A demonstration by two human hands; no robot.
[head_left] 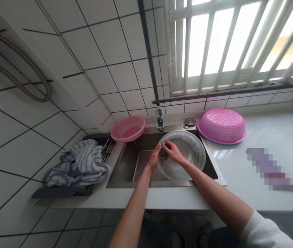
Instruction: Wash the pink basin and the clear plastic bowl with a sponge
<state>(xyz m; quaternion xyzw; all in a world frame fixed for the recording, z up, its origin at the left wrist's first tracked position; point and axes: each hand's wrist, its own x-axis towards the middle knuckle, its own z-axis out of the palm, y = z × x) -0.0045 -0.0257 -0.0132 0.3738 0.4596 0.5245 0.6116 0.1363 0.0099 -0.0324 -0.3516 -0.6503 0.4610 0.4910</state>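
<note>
In the sink basin, a large round metal colander with fine ribbed walls leans slightly against the right side. My left hand is closed at its left rim, thumb up on the edge. Just inside that rim, my right hand is closed with bent fingers around a small green piece, which looks like a scouring pad. Both hands nearly touch there, and fingers cover most of the green piece. Behind them stands the chrome faucet.
A pink basin rests at the sink's back left corner. An upturned pink basket is on the right of the counter, behind a blurred-out item. A striped cloth covers a rack at left. A drain stopper lies near the faucet.
</note>
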